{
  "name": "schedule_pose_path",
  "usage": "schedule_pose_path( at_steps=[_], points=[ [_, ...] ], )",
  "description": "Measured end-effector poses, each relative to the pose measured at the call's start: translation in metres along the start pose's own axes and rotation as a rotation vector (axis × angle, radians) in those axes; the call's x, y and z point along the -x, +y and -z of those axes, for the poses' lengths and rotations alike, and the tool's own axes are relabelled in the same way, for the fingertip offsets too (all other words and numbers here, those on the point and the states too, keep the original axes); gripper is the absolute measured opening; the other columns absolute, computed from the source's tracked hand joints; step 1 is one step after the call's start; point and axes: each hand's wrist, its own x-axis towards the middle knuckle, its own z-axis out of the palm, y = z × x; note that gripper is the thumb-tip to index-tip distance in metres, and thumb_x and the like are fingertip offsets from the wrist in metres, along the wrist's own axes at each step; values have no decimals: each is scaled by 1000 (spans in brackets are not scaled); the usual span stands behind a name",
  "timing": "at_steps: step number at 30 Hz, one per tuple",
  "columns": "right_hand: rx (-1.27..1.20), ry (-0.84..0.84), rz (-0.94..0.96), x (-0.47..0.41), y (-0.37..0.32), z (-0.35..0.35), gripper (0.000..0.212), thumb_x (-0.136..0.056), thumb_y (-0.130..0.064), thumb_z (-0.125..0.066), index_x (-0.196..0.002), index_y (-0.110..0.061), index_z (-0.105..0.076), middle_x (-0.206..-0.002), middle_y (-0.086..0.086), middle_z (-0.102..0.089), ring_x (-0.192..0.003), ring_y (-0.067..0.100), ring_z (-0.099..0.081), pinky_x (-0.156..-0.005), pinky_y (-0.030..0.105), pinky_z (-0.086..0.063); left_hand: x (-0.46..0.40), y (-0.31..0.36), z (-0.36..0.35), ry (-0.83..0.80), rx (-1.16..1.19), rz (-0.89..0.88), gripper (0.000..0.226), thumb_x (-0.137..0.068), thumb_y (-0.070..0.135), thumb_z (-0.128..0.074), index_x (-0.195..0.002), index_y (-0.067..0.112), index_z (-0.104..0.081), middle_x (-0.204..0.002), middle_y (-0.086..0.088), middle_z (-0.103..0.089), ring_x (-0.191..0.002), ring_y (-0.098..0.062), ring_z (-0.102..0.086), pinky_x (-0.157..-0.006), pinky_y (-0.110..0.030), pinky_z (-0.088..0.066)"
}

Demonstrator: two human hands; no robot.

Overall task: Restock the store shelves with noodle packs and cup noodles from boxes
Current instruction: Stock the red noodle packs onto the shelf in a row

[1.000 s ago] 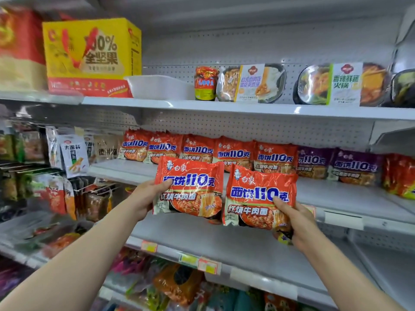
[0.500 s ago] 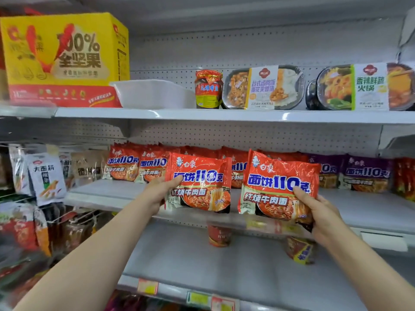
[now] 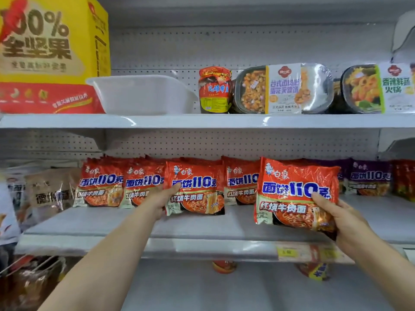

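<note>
Left hand (image 3: pixel 165 199) gripping a red pack (image 3: pixel 195 188) by its left edge, thumb on the front, fingers hidden behind. Pack upright, its bottom edge low over the middle shelf (image 3: pixel 89 223), just in front of the row of red packs (image 3: pixel 101 182) standing at the back; whether it touches the shelf, cannot tell. Right hand (image 3: pixel 343 221) gripping a second red pack (image 3: pixel 294 194) at its lower right corner, thumb across the front, fingers curled behind. Held nearer the camera than the left hand's pack, slightly tilted, over the shelf's front part. Beyond the right hand, at the back of the shelf, purple packs (image 3: pixel 370 178). Left of the left hand, past the red row, brown packs (image 3: pixel 51 189). Above both hands, on the upper shelf (image 3: pixel 202 121): yellow box (image 3: pixel 51 52) far left, white tub (image 3: pixel 141 95) beside it, red jar (image 3: pixel 214 90), then two boxed meals (image 3: pixel 283 88) lying on their sides. Below the hands, on the lower shelf (image 3: pixel 224 288), two cup noodles (image 3: pixel 224 265), mostly hidden under the middle shelf's front edge with its yellow price tag (image 3: pixel 287 252).
</note>
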Motion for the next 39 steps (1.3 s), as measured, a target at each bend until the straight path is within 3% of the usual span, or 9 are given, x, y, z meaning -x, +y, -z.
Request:
schedule_pose_path(
  at_steps=[5, 12, 18, 22, 25, 28, 33, 36, 39],
  points=[
    [8, 29, 20, -7, 7, -12, 53, -67, -28, -83, -116, -15, -64, -100, 11, -78, -89, 30, -76, -89, 47, -56, -29, -5, 1, -9, -62, -25, 87, -81, 36, -80, -153, 14, -37, -158, -11, -39, -145, -33, -37, -116, -54, -29],
    [46, 25, 25, -15, 14, -29, 53, -71, -28, -82, -119, -13, -63, -103, 10, -78, -93, 31, -76, -88, 46, -56, -48, -3, -2, 71, -483, -146, 91, -84, 47, -76, -154, 6, -34, -157, -14, -40, -142, -35, -41, -115, -48, -37],
    [47, 11, 32, -23, 16, -42, 49, -75, -25, -80, -119, -13, -63, -102, 9, -78, -92, 31, -76, -81, 44, -57, -54, 4, 0, 117, -863, -230, 64, -86, 52, -73, -128, 6, -60, -118, -12, -70, -101, -31, -68, -90, -39, -54],
    [43, -9, 46, -26, 16, -48, 43, -78, -24, -79, -116, -14, -63, -102, 9, -78, -93, 30, -76, -80, 43, -57, -55, 4, 1, 145, -986, -295, 62, -88, 54, -70, -121, 2, -62, -110, -11, -70, -90, -28, -67, -77, -35, -51],
    [40, -20, 47, -27, 19, -54, 45, -76, -24, -80, -117, -13, -64, -104, 10, -78, -94, 31, -75, -87, 48, -57, -59, -2, 6, 198, -1066, -331, 46, -87, 55, -70, -92, 10, -61, -87, -4, -68, -78, -25, -65, -70, -35, -52],
    [39, -23, 37, -29, 24, -57, 46, -76, -24, -82, -117, -13, -64, -104, 10, -78, -96, 32, -75, -96, 53, -55, -61, -8, 8, 251, -1023, -304, 45, -86, 49, -74, -99, 11, -56, -100, -9, -68, -81, -26, -59, -71, -35, -47],
    [50, -23, 30, -32, 26, -50, 52, -70, -28, -85, -116, -15, -64, -105, 9, -78, -99, 31, -74, -99, 55, -53, -44, -4, -17, 418, -941, -312, 88, -82, 54, -75, -139, -1, -36, -144, -27, -41, -125, -48, -50, -92, -57, -48],
    [40, -22, 41, -35, 28, -50, 56, -68, -30, -87, -117, -17, -64, -106, 8, -78, -101, 30, -74, -100, 54, -53, -9, 4, -59, 218, -738, -449, 69, -88, 59, -65, -135, 12, -49, -134, -10, -52, -120, -31, -55, -96, -47, -49],
    [37, -34, 30, -36, 32, -56, 51, -73, -29, -86, -118, -18, -64, -107, 6, -78, -99, 27, -75, -97, 49, -55, 33, 1, -107, -110, -476, -354, 48, -91, 53, -63, -125, 19, -57, -113, 10, -60, -104, -14, -60, -95, -38, -51]
  ],
)
